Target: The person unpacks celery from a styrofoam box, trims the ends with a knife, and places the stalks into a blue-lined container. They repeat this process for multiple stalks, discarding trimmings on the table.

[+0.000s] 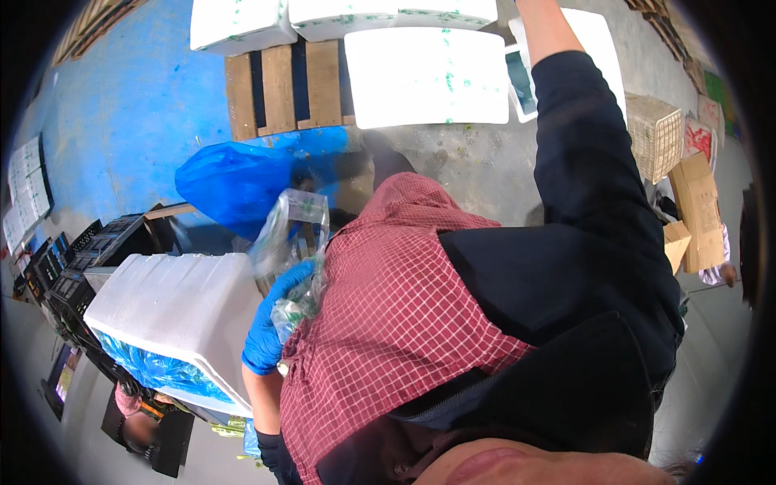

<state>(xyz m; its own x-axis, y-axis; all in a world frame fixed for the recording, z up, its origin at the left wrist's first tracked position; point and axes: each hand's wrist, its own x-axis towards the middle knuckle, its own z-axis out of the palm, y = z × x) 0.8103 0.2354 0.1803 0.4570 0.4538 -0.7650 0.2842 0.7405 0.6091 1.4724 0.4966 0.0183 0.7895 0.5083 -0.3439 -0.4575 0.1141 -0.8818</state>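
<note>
My left hand (271, 324), in a blue glove, is closed on crumpled clear plastic bags (306, 212) beside my red checked apron (394, 291). The bags bear green print and hang loosely, partly blurred. Just left of this hand stands a white foam box (182, 297) with a blue plastic liner (160, 367) showing at its opening. My right arm, in a dark sleeve (582, 133), reaches beyond the top edge, and my right hand is out of view. Under that arm is a white foam box (597, 54), next to a closed white foam box (430, 76).
A blue plastic bag (236, 179) lies beyond my left hand, near a wooden pallet (276, 88). More foam boxes (345, 18) line the top. Black crates (73, 291) and another person (136, 418) are lower left. A plastic basket (655, 136) and cardboard boxes (697, 212) stand right.
</note>
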